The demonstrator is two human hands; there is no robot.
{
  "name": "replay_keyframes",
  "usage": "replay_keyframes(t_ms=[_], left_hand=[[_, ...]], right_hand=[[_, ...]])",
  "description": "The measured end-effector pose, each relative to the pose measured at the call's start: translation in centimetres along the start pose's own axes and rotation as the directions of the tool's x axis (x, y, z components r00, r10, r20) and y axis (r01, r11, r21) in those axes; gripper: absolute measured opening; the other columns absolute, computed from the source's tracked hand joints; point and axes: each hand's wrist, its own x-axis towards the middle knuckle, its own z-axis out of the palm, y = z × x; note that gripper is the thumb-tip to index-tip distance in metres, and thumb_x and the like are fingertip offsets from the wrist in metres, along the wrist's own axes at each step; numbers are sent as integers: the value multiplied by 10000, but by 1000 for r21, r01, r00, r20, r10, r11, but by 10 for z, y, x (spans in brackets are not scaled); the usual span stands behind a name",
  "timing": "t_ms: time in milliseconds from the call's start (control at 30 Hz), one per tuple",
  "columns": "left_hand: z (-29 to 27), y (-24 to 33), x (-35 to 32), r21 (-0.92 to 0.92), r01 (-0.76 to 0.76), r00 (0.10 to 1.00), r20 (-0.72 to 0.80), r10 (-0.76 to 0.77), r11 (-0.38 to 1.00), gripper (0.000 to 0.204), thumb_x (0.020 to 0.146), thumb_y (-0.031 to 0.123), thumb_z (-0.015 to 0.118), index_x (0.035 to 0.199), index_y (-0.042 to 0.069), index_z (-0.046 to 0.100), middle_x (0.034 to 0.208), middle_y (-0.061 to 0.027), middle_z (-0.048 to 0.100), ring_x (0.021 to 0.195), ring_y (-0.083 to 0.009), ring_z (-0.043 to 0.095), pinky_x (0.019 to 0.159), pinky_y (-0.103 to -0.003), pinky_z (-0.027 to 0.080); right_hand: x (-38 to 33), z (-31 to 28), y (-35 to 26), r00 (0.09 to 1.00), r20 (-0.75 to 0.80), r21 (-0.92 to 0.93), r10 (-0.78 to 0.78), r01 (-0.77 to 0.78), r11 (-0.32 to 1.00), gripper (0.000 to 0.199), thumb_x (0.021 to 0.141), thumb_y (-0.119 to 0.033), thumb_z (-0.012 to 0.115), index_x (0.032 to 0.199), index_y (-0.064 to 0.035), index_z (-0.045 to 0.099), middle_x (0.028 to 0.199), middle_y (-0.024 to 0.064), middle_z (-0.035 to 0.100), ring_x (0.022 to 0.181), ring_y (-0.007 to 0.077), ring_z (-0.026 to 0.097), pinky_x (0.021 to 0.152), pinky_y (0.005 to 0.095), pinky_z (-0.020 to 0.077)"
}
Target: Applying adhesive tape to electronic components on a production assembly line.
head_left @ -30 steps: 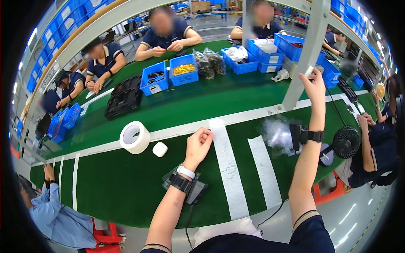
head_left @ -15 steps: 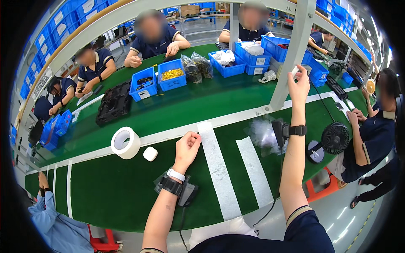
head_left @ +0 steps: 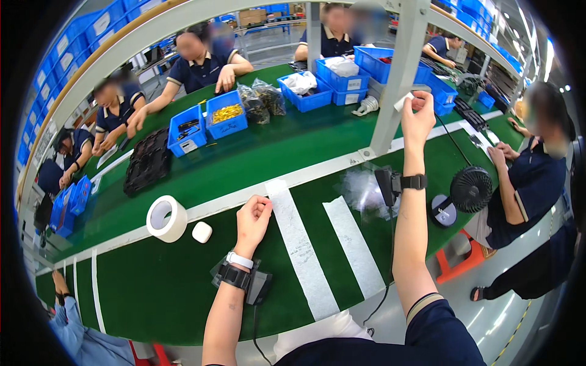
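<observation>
My right hand [head_left: 418, 119] is raised beside the grey upright post [head_left: 390, 85], its fingers pinched on a small white piece [head_left: 403, 102] that looks like tape or paper. My left hand [head_left: 253, 221] rests low over the green table, fingers curled in at the upper end of a long white tape strip [head_left: 299, 250]. Whether anything sits between those fingertips is hidden. A shorter white strip [head_left: 354, 247] lies to the right of the long one. Left of my left hand are a small white rounded case [head_left: 202, 232] and a roll of white tape [head_left: 166, 219].
Blue bins [head_left: 226, 116], one with yellow parts, line the far side beside bagged parts [head_left: 262, 100]. A black tray [head_left: 146, 161] lies at the left. A black fan [head_left: 470, 190] stands right of my right forearm, near a crumpled clear plastic bag [head_left: 364, 190]. Co-workers sit around.
The whole view has shifted slightly left. My right hand's white piece now shows more clearly beside the post. Across the table, a co-worker has stretched an arm out to the left.
</observation>
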Motion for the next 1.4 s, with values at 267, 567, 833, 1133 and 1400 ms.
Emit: replay_keyframes(t_ms=[267,567,833,1133,1400], left_hand=[[-1,3,-1,27,-23,1000,-3,23,999,41,805,42,570,814,6,554,603,22,511,536,-26,441,489,-171,361],[0,5,-1,50,2,1000,6,-3,999,43,812,45,561,831,6,555,616,25,511,555,-28,455,498,-168,363],[0,6,-1,56,-4,1000,14,3,998,47,817,58,557,821,13,546,614,26,510,553,-26,450,498,-163,353],[2,6,0,48,-5,1000,23,4,999,56,821,69,552,817,15,541,616,24,510,553,-33,456,499,-166,355],[1,5,1,49,2,1000,25,-3,999,52,820,65,550,813,15,536,615,27,502,550,-30,449,486,-167,345]], right_hand=[[1,3,1,1000,-23,29,6,-6,1000,232,722,-101,596,924,-18,518,741,112,599,706,244,595,656,354,462],[0,6,9,996,90,-29,2,1,1000,211,699,-112,621,871,-22,541,759,115,609,702,253,598,650,353,467],[4,-3,1,994,56,-33,93,-91,995,257,683,-84,602,917,-31,510,733,106,583,703,272,587,647,367,461],[0,4,11,998,49,-93,39,-35,995,150,684,-143,652,770,-42,583,764,112,583,732,279,569,669,365,454],[0,2,10,996,75,-151,52,-41,988,171,692,-118,612,831,-38,552,803,121,573,777,288,563,683,376,448]])
